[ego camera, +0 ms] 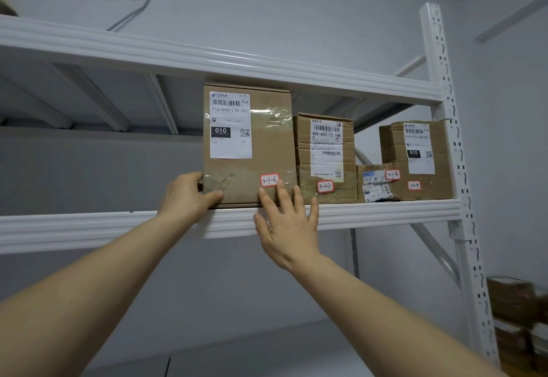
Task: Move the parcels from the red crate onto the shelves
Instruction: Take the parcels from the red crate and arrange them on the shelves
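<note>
Standing upright on the white painted-metal shelf (385, 213), the parcel (267, 151) is a tall, flat-sided box of plain brown cardboard. Its long axis runs vertically and its broad face is turned out toward the person. A white printed shipping label (230, 126) sits upright at the upper left of that face. Glossy clear tape crosses the middle and lower part, wrinkled in places. A small red-bordered sticker (269, 180) with handwritten "3-1-6" sits low on the right. The left hand (185, 195) grips the parcel's lower left corner, thumb pressed on the front face and fingers wrapped round the side edge. The right hand (287, 228) is spread flat with straight fingers, their tips lying against the lower front just under the sticker. Touching the parcel's right side stands a shorter, creased cardboard box (326, 157) marked "3-1-7". Further right come a low small box (375, 182) and another taped carton (415, 160). All four stand along the shelf's ribbed front lip, the last carton beside the perforated steel post (444, 80).
</note>
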The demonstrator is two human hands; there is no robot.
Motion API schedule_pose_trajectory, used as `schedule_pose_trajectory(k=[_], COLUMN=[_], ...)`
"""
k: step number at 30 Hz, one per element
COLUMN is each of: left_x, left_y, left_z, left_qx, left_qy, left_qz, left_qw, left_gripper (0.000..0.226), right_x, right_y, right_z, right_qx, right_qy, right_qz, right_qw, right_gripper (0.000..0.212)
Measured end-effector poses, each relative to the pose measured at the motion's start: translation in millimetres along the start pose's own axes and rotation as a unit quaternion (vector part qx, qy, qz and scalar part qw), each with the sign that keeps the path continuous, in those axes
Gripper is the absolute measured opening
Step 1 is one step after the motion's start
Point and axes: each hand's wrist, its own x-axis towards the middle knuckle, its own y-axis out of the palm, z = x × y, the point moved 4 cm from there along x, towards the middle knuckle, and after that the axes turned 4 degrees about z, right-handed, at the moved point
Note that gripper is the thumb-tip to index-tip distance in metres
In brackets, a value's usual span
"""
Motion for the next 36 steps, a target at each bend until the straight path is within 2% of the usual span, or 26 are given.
schedule_pose_trajectory(k=[13,15,18,21,23,26,29,32,34,36], left_x=[7.0,6.4,1.7,-9.3,-20.8,-45.0,-81.1,-124.7,-158.0,-195.3], left_y=[5.8,5.2,1.7,-8.9,-20.2,-42.5,-71.7,-103.6,-127.6,-153.2], left_z=[3.8,3.8,3.9,3.1,5.7,16.2,33.5,64.0,90.1,115.7], left_qx=[0.008,0.008,0.015,0.030,0.058,0.112,0.173,0.258,0.330,0.388], left_qy=[-0.005,-0.010,-0.023,-0.013,0.001,0.016,0.021,-0.027,-0.071,-0.139], left_qz=[0.015,0.016,0.009,-0.017,-0.033,-0.059,-0.082,-0.052,-0.026,0.001], left_qw=[1.000,1.000,1.000,0.999,0.998,0.992,0.981,0.964,0.941,0.911], left_gripper=[0.034,0.042,0.071,0.073,0.068,0.062,0.058,0.067,0.068,0.069], right_x=[4.5,3.7,0.4,-2.6,-4.0,-8.0,-16.9,-36.4,-58.6,-86.6], right_y=[8.3,7.7,5.0,2.0,-1.8,0.1,12.9,36.9,54.4,66.6], right_z=[-2.6,-2.0,2.5,13.6,26.5,56.1,96.7,148.0,186.5,226.5], right_qx=[0.012,0.022,0.040,0.064,0.087,0.116,0.164,0.215,0.232,0.242], right_qy=[-0.004,-0.006,-0.016,-0.046,-0.070,-0.104,-0.153,-0.224,-0.264,-0.292], right_qz=[-0.014,-0.025,-0.046,-0.070,-0.082,-0.056,-0.029,0.004,0.043,0.092], right_qw=[1.000,0.999,0.998,0.994,0.990,0.986,0.974,0.951,0.935,0.921], right_gripper=[0.054,0.058,0.071,0.083,0.081,0.071,0.075,0.074,0.072,0.080])
